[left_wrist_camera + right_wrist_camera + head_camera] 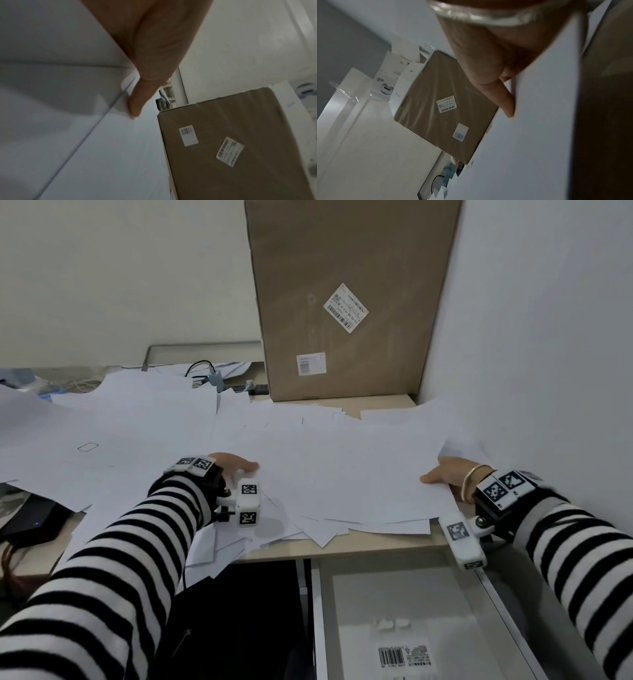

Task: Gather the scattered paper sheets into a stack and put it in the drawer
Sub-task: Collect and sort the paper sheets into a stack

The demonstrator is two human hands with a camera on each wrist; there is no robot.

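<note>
White paper sheets (342, 474) lie loosely overlapped over most of the desk, and more sheets (120, 419) spread to the left. My left hand (236, 465) pinches the left edge of the middle bunch, thumb on top. At the bunch's right edge, my right hand (442, 474) grips the same way. The left wrist view shows the thumb (137, 102) pressed on a sheet (85, 148). In the right wrist view the thumb (505, 100) lies against paper (530, 135) that hides the fingers. The drawer (394, 568) stands open below the desk's front edge.
A tall cardboard box (349, 302) stands at the back, close to the right wall (548, 337). Cables and an adaptor (214, 376) sit behind the sheets. A black device (30, 518) lies at the left edge. A white barcoded pack (404, 655) lies in the drawer.
</note>
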